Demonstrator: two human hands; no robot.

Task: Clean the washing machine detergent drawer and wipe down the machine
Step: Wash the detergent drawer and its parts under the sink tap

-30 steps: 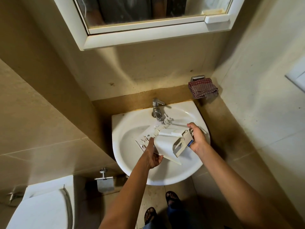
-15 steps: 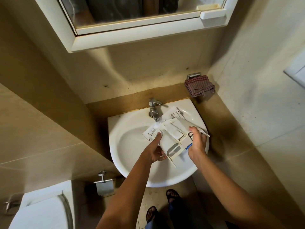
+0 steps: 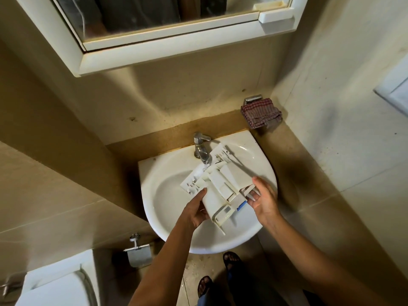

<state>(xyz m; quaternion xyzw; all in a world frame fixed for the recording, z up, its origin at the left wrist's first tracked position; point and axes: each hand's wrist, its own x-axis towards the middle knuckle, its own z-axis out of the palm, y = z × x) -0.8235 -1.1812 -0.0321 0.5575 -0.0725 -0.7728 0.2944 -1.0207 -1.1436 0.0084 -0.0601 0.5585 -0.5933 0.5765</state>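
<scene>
Head view: both hands are on the detergent drawer (image 3: pixel 220 191), which is held over the sink (image 3: pixel 163 208), tilted, with its far end up near the tap (image 3: pixel 199 146) and its near end low towards the person.

- Left hand (image 3: pixel 196 210): grips the drawer's near-left side. Thumb lies along the edge and the fingers are curled underneath, mostly hidden.
- Right hand (image 3: pixel 263 199): holds the drawer's right end. Thumb is on top and the fingers are curled into the open end, just beside a small blue part (image 3: pixel 241 205).
- Drawer: white plastic, yellowed, ribbed and slotted. It sits clear of the bowl, carried by the hands alone as far as I can tell. A thin strip sticks out of its near end over the front rim of the sink.
- Water: pale splash right under the spout where it meets the drawer's far end. It looks like running water, but it is too blurred to be sure.

Surroundings:
- A checked cloth (image 3: pixel 260 112) hangs on a metal holder on the wall, right of and behind the sink, well apart from the drawer.
- A mirror cabinet (image 3: pixel 167 56) is above.
- A toilet (image 3: pixel 55 288) is at lower left, with a paper holder (image 3: pixel 139 253) between it and the sink.
- Sandalled feet (image 3: pixel 230 260) are on the floor below the sink.
</scene>
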